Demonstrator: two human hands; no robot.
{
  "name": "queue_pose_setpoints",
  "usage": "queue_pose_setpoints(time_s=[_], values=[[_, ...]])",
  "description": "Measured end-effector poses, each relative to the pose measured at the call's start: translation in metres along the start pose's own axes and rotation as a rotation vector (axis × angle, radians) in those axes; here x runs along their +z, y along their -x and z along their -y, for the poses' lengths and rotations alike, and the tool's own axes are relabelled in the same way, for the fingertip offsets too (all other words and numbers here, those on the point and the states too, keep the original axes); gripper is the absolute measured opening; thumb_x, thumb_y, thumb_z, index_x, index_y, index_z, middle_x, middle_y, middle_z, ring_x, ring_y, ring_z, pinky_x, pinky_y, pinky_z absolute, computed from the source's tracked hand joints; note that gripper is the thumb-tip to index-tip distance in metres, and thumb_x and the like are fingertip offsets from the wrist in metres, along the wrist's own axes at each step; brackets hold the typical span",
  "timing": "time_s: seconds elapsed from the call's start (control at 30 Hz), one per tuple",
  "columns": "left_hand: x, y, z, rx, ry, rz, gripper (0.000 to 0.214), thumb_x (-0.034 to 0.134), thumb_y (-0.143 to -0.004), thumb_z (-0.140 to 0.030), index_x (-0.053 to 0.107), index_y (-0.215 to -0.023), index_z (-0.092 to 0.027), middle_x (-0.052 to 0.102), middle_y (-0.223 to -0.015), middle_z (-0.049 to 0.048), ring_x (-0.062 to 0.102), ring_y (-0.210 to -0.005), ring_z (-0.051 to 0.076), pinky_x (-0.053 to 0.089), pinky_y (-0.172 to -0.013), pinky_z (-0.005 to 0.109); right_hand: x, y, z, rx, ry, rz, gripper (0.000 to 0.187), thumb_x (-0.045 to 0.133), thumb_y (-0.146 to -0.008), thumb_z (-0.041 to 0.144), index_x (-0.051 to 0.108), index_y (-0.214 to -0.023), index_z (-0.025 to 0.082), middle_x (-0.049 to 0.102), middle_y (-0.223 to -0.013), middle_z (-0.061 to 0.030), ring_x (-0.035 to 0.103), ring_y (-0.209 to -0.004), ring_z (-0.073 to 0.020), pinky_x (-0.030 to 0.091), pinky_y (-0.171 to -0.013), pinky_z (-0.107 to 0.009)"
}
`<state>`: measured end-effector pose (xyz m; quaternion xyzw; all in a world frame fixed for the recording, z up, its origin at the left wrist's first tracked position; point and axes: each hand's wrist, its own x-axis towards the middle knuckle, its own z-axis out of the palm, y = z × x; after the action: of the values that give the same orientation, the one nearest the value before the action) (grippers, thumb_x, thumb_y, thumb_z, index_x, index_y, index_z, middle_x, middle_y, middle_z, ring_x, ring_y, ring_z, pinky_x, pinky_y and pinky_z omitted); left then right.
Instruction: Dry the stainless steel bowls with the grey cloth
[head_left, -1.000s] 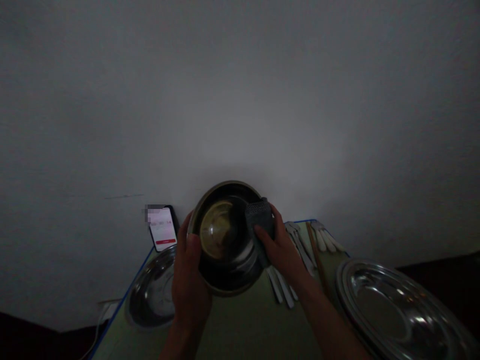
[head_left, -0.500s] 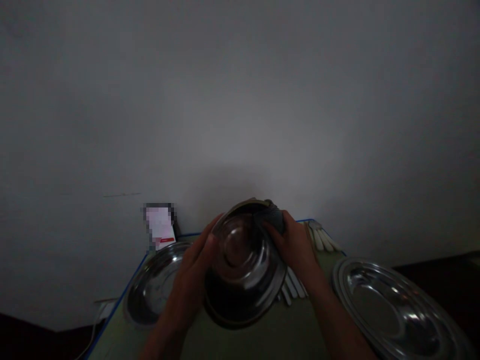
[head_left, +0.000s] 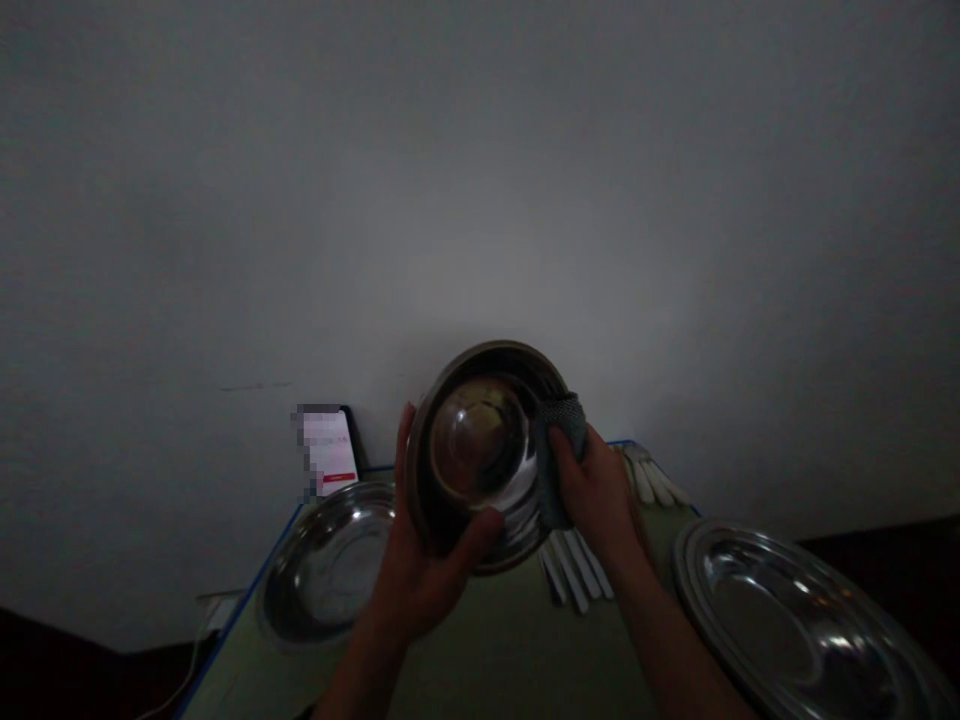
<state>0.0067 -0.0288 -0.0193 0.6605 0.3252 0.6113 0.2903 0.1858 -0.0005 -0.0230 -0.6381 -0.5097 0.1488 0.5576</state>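
Note:
A shiny metal bowl (head_left: 480, 440) is held up over the table, its inside tilted toward me. My left hand (head_left: 431, 565) grips its lower left side, thumb over the rim on the inside and fingers behind. At the right rim, my right hand (head_left: 596, 490) pinches a grey cloth (head_left: 559, 460) folded over the edge, with the thumb on the inner side. The fingers behind the bowl are hidden.
Left on the green table (head_left: 480, 660) sits a metal basin (head_left: 330, 570); stacked metal basins (head_left: 795, 620) stand at the right edge. Several pale-handled utensils (head_left: 577, 570) lie beneath the bowl, with white gloves or similar (head_left: 652, 475) behind. A phone (head_left: 334, 450) leans against the wall.
The bowl has been raised and turned, so its inside faces me more fully. My left hand has shifted to the lower left rim; the cloth remains at the right rim.

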Motion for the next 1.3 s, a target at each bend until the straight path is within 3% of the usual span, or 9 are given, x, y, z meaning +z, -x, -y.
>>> queue_pose_setpoints(time_s=[0.1,0.2,0.37,0.53,0.63,0.73,0.93,1.17,1.3], values=[[0.01,0.008,-0.003,-0.046,-0.077,-0.127,0.096,0.069,-0.085,-0.031,0.004,-0.154,-0.044,0.032,-0.16,0.0017,0.038,-0.142,0.026,0.029,-0.117,0.044,0.0,0.0,0.0,-0.002,0.022,0.019,0.035,0.045,-0.082,0.054,0.055,-0.08,0.021,0.07,-0.078,-0.0115,0.064,-0.072,-0.0269,0.043,-0.063,-0.033],[0.005,0.007,-0.007,-0.114,-0.041,-0.142,0.091,0.069,-0.084,-0.03,0.012,-0.153,-0.046,0.037,-0.158,-0.0021,0.04,-0.141,0.025,0.032,-0.117,0.042,-0.004,-0.002,0.0,-0.047,0.046,0.054,0.032,0.045,-0.084,0.051,0.055,-0.082,0.021,0.071,-0.08,-0.0114,0.065,-0.074,-0.0271,0.042,-0.064,-0.032],[-0.026,-0.006,0.001,-0.243,0.183,0.158,0.08,0.08,-0.071,-0.03,0.046,-0.142,-0.042,0.054,-0.147,-0.0047,0.041,-0.14,0.033,0.033,-0.116,0.045,-0.017,-0.003,-0.001,-0.189,0.15,0.129,0.026,0.043,-0.089,0.045,0.054,-0.087,0.022,0.068,-0.074,-0.008,0.063,-0.069,-0.0254,0.039,-0.061,-0.031],[-0.043,-0.016,0.017,-0.505,0.367,0.415,0.072,0.071,-0.08,-0.036,0.042,-0.146,-0.041,0.052,-0.148,-0.0022,0.041,-0.139,0.034,0.033,-0.115,0.049,-0.022,-0.001,0.0,-0.255,0.301,0.253,0.023,0.046,-0.089,0.044,0.053,-0.085,0.023,0.065,-0.067,-0.0049,0.06,-0.06,-0.0235,0.033,-0.058,-0.03],[-0.037,-0.016,0.017,-0.473,0.215,0.29,0.066,0.057,-0.091,-0.043,0.028,-0.15,-0.045,0.036,-0.159,-0.0048,0.026,-0.147,0.03,0.022,-0.119,0.051,-0.017,-0.004,-0.003,-0.16,0.282,0.119,0.024,0.045,-0.089,0.045,0.05,-0.079,0.024,0.065,-0.068,-0.0072,0.06,-0.063,-0.0249,0.033,-0.058,-0.03],[-0.023,-0.014,0.011,-0.273,0.036,0.158,0.082,0.064,-0.086,-0.043,0.017,-0.153,-0.044,0.025,-0.163,-0.0037,0.017,-0.149,0.029,0.017,-0.12,0.051,-0.012,-0.006,-0.006,-0.064,0.191,-0.011,0.026,0.041,-0.089,0.046,0.046,-0.076,0.025,0.067,-0.071,-0.0092,0.061,-0.066,-0.0255,0.036,-0.059,-0.03],[-0.013,-0.009,0.003,-0.173,-0.008,-0.038,0.087,0.073,-0.08,-0.035,0.024,-0.151,-0.045,0.038,-0.158,-0.004,0.028,-0.146,0.029,0.025,-0.119,0.049,-0.007,-0.001,-0.002,-0.06,0.201,0.072,0.023,0.04,-0.088,0.044,0.047,-0.079,0.024,0.069,-0.076,-0.0117,0.064,-0.072,-0.0276,0.039,-0.061,-0.031],[-0.045,-0.015,0.002,-0.448,0.235,0.356,0.077,0.077,-0.075,-0.026,0.045,-0.144,-0.039,0.056,-0.145,0.0011,0.047,-0.135,0.034,0.037,-0.113,0.05,-0.018,0.001,0.0,-0.263,0.317,0.264,0.02,0.044,-0.091,0.041,0.051,-0.087,0.022,0.068,-0.069,-0.0066,0.065,-0.065,-0.0253,0.035,-0.058,-0.029],[-0.052,-0.017,0.001,-0.549,0.307,0.414,0.078,0.076,-0.074,-0.031,0.045,-0.145,-0.037,0.058,-0.143,0.0036,0.046,-0.135,0.036,0.033,-0.114,0.053,-0.018,0.005,0.004,-0.31,0.319,0.326,0.02,0.047,-0.091,0.04,0.054,-0.085,0.023,0.069,-0.07,-0.0061,0.064,-0.065,-0.0242,0.036,-0.058,-0.028]])
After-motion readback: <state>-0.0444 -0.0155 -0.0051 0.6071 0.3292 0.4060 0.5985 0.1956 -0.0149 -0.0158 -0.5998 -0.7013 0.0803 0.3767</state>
